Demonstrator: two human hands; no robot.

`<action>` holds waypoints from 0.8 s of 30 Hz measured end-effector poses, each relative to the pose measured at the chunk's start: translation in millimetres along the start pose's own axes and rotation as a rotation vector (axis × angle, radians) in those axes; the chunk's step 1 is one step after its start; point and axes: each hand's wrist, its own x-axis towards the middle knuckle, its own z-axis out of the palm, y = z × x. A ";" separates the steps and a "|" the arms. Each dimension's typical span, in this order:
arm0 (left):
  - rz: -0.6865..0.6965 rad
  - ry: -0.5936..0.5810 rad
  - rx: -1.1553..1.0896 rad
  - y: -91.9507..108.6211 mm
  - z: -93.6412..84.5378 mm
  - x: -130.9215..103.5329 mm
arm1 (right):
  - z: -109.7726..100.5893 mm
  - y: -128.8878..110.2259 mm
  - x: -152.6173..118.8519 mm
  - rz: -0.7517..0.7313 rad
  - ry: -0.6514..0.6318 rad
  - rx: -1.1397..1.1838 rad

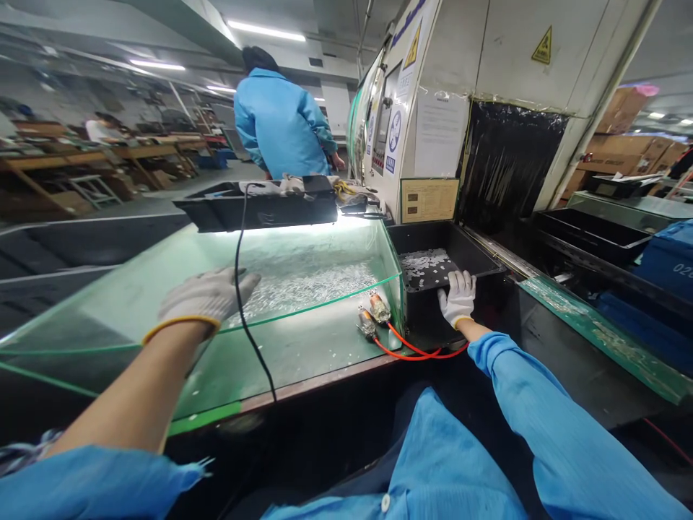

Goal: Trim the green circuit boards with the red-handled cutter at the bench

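Observation:
My left hand (203, 295), in a white glove with a yellow cuff, is over the glass-walled worktable (303, 307). Its fingers stretch forward with nothing visible in them, behind a hanging black cable (250, 336). Many small, shiny, clear pieces (325, 282) lie spread on the lit surface ahead of it. My right hand (459, 297), also gloved, grips the front rim of a black plastic bin (476, 253), fingers over the edge. Small pale flat pieces (425, 266) lie on the bin's floor. Between my hands rest two taped fittings (380, 307) with red hoses (411, 354).
A black trough (260, 209) holding cloths sits above the table's far side. Beyond it, a person in blue (281, 123) faces away beside a large machine (433, 144). A green-surfaced strip (600, 332) and blue crates (668, 263) are at the right.

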 end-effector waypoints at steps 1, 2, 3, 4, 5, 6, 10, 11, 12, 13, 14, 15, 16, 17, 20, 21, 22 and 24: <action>-0.001 0.007 -0.001 -0.1 0.3 0.5 | -0.3 -0.1 0.2 0.002 -0.004 0.002; 0.001 0.013 -0.001 -0.1 0.7 1.2 | -0.6 -0.2 0.3 0.006 -0.008 0.005; 0.001 0.016 0.001 -0.2 1.1 1.9 | -0.7 -0.3 0.4 0.010 -0.010 0.006; 0.002 0.017 0.004 -0.2 1.4 2.5 | -0.8 -0.5 0.5 0.012 -0.010 0.006; 0.004 0.016 0.008 -0.3 1.7 3.2 | -0.7 -0.7 0.5 0.012 -0.004 0.001; 0.007 0.011 0.012 -0.5 1.9 3.8 | -0.7 -0.9 0.5 0.007 0.004 -0.007; 0.011 -0.018 0.013 -2.7 1.9 4.1 | -1.4 -2.2 0.3 -0.017 0.034 -0.033; 0.013 -0.017 0.006 -3.3 1.6 3.4 | -1.6 -2.5 0.1 -0.016 0.034 -0.033; 0.016 -0.016 -0.004 -3.9 1.2 2.4 | -1.7 -2.7 -0.1 -0.016 0.032 -0.030; 0.021 -0.011 -0.017 -4.3 0.8 1.4 | -1.6 -2.8 -0.2 -0.015 0.030 -0.027; 0.026 -0.007 -0.028 -4.6 0.4 0.3 | -1.4 -2.8 -0.4 -0.015 0.030 -0.025; 0.026 -0.004 -0.035 -4.8 0.0 -0.6 | -1.1 -2.8 -0.6 -0.017 0.036 -0.023; 0.023 0.002 -0.040 -4.9 -0.2 -1.1 | -0.8 -2.8 -0.8 -0.022 0.045 -0.022; 0.018 0.005 -0.041 -5.1 -0.3 -1.2 | -0.6 -2.8 -0.9 -0.026 0.057 -0.022; 0.024 0.005 -0.024 -6.5 1.1 1.7 | -0.3 -2.9 -1.2 -0.041 0.078 -0.027; 0.031 0.004 -0.022 -7.3 2.0 3.5 | -0.4 -3.0 -1.2 -0.042 0.078 -0.029; 0.039 0.001 -0.022 -8.2 3.1 5.3 | -0.4 -3.1 -1.2 -0.040 0.077 -0.031; 0.049 0.002 -0.027 -10.2 5.3 8.5 | -0.5 -3.4 -1.1 -0.029 0.070 -0.028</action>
